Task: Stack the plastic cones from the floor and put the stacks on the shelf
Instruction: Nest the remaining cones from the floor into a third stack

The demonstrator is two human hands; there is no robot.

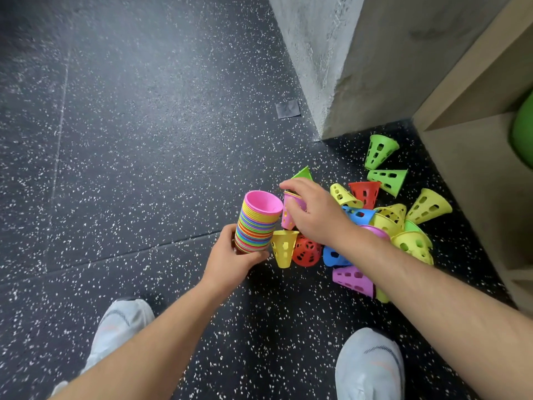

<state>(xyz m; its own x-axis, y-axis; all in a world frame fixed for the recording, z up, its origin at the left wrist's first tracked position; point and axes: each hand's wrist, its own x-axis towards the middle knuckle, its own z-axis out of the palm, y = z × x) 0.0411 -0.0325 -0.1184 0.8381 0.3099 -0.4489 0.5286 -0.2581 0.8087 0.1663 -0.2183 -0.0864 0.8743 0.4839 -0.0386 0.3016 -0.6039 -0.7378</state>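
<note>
Shoes at bottom. Centre frame, the left hand has its fingers clamped on the stack. The right hand pinches a pink cone beside it. Best to centre the cone over the stack's mouth, then drop it.

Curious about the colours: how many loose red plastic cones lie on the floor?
2: near red holed cone beside the right hand, far red holed cone beyond it; more may hide.

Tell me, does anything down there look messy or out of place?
Yes: loose plastic cones lie jumbled on the floor by the shelf, tipped at all angles. The left hand grips a neat stack; the right hand pinches a pink cone.
</note>
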